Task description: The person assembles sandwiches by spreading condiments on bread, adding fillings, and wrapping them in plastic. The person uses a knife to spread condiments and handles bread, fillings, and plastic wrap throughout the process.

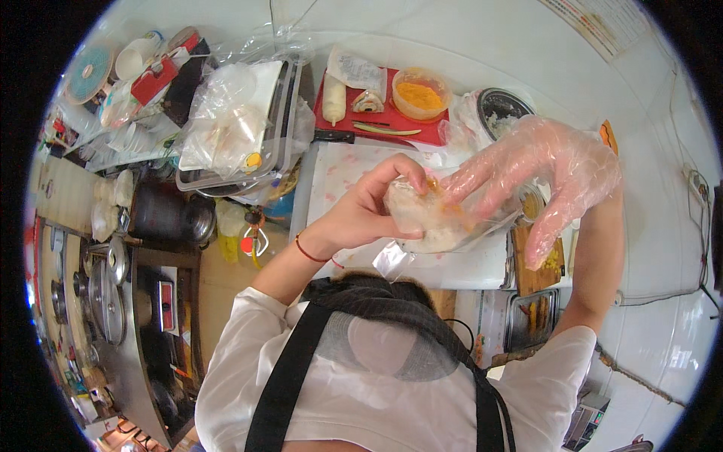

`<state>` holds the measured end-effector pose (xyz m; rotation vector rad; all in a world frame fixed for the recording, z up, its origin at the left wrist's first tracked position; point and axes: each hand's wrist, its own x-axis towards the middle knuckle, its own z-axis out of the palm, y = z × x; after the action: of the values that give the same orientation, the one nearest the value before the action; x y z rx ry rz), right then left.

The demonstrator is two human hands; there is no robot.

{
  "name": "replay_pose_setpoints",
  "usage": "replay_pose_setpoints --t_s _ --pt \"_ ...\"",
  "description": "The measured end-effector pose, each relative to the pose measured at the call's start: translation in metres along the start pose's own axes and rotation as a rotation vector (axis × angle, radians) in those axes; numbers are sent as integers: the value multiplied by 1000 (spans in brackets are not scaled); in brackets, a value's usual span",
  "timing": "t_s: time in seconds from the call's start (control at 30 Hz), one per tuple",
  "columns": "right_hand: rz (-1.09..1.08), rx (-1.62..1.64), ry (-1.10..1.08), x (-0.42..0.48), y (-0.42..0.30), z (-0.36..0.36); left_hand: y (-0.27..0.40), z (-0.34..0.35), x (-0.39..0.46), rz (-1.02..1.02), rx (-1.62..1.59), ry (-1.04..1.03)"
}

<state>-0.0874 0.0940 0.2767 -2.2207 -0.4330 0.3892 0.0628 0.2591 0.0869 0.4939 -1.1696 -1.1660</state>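
Bare, my left hand (370,206) grips a clear plastic bag (415,217) around what looks like white rice, with orange bits near its opening. My right hand (542,164) wears a clear plastic glove; its fingertips touch the bag's mouth and the thumb points away, apart from the fingers. Whether those fingertips pinch anything is hidden by the plastic. Below the hands lies a white board (333,181). Behind it, a red cutting board (390,76) bears a squeeze bottle (334,99), a wrapped roll (368,101) and a round tub of orange crumbs (421,96).
A knife (339,135) lies before the red board. A dark-rimmed pot (502,107) with some rice stands behind my right hand. To the right are a small wooden board (536,265) with yellow bits and a metal tray (531,319). Stacked trays (282,121) stand at left.
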Motion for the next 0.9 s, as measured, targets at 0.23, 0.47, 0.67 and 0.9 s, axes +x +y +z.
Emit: replay_pose_setpoints --t_s 0.23,0.47,0.67,0.9 --pt "-7 -205 -14 -8 -7 7 6 -1 5 -19 -28 -45" --pt "164 9 38 1 -7 12 7 -5 12 -19 83 -99" --pt "245 -41 88 10 -4 16 4 -6 15 23 187 -173" --pt "384 -44 321 29 -1 29 13 -5 11 99 326 -165"
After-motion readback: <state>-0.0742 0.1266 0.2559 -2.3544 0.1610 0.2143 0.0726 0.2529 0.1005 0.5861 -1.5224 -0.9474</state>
